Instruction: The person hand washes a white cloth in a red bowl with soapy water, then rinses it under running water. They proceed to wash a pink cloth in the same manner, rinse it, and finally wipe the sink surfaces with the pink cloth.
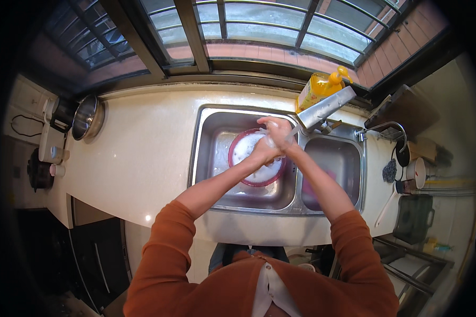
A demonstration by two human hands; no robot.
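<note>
My left hand [265, 151] and my right hand [278, 132] are pressed together above a red basin [231, 156]. White suds [263, 173] fill the basin, which sits in the larger left bowl [222, 198] of a stainless steel double sink. The angular metal faucet [325, 107] reaches over from the back right, and a thin stream of water [294, 131] falls from it onto my right hand. Wet foam shows on my right fingers, which point left. My left fingers are mostly hidden behind the right hand, and whether anything lies between the palms is unclear.
Behind the faucet stands a yellow pump bottle [315, 89]. Something pink [310, 186] lies in the right sink bowl [341, 158]. A thin curved tap [388, 126] and a dark mesh scrubber [389, 171] are to the right. At far left, a steel bowl [88, 117] leans on the counter [142, 150].
</note>
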